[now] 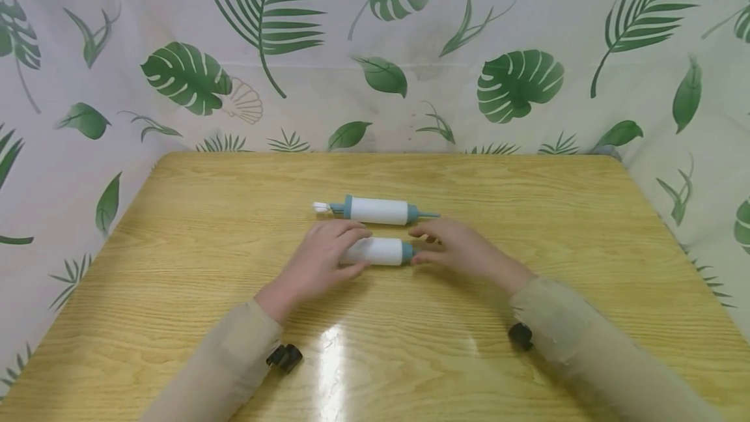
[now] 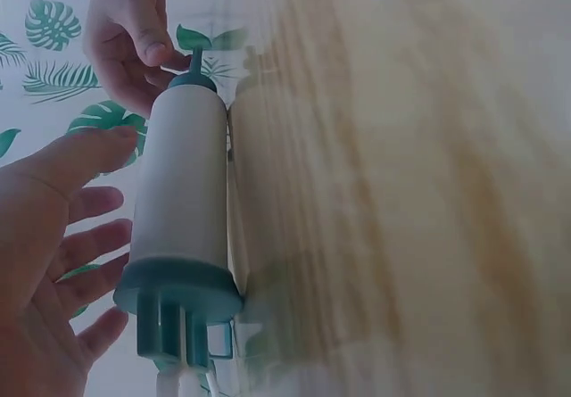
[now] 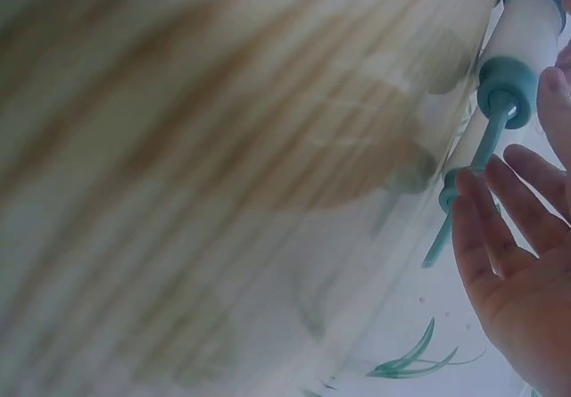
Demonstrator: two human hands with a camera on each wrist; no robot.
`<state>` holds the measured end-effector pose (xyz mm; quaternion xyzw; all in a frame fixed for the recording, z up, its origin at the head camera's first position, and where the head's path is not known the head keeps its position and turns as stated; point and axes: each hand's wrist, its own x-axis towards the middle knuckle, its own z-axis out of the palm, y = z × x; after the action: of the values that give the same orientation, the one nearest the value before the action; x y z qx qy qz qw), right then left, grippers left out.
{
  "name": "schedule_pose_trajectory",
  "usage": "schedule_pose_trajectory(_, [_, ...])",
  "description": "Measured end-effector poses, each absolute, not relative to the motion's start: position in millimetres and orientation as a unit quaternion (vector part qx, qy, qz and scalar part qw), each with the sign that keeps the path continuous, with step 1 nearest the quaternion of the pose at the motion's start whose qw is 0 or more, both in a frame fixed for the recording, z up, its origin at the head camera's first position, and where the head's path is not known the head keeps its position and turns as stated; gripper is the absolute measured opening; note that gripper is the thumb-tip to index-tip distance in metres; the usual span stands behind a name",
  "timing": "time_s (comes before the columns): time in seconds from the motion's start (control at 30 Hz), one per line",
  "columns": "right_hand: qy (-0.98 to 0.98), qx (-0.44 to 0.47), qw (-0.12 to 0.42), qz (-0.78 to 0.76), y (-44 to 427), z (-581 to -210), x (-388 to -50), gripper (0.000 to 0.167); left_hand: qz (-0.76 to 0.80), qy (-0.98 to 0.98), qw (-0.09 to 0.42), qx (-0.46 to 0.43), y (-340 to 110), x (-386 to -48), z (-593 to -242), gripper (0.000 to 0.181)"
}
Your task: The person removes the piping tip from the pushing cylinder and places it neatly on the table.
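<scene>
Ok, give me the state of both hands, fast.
Left hand: open, fingers beside the nearer white tube; contact can't be told.
Right hand: open, fingers near that tube's thin nozzle; contact can't be told.

A hand could pass over the table (image 1: 422,357) in front of the near white cylinder (image 1: 381,251) or out to either side. That cylinder's ends are hemmed in by the left hand (image 1: 325,256) and right hand (image 1: 463,247). Behind it, the far white cylinder (image 1: 379,211) (roughly parallel) leaves only a narrow gap; the leaf-patterned cloth (image 1: 316,109) bounds the back.
</scene>
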<state>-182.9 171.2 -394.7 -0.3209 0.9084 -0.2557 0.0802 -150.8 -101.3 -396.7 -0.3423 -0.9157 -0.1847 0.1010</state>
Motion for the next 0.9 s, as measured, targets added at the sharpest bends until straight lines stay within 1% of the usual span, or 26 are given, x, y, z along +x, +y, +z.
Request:
schedule_pose_trajectory(0.1, [0.906,-0.335,0.079,-0.248,169,-397,-184,0.050,-0.183,-0.913,0.092,-0.353,-98,-155,-397,0.048])
schedule_pose_trajectory(0.27, [0.898,-0.366,0.065,-0.236,167,-400,-185,0.042,-0.179,-0.911,0.080,-0.362,-93,-160,-399,0.053])
schedule_pose_trajectory(0.47, [0.895,-0.369,0.071,-0.239,166,-403,-184,0.033,-0.176,-0.911,0.063,-0.368,-89,-163,-401,0.050])
schedule_pose_trajectory(0.7, [0.897,-0.367,0.073,-0.237,165,-405,-182,0.033,-0.185,-0.906,0.064,-0.376,-88,-167,-405,0.051])
schedule_pose_trajectory(0.9, [0.897,-0.363,0.074,-0.240,164,-406,-182,0.031,-0.209,-0.899,0.052,-0.382,-87,-170,-409,0.049])
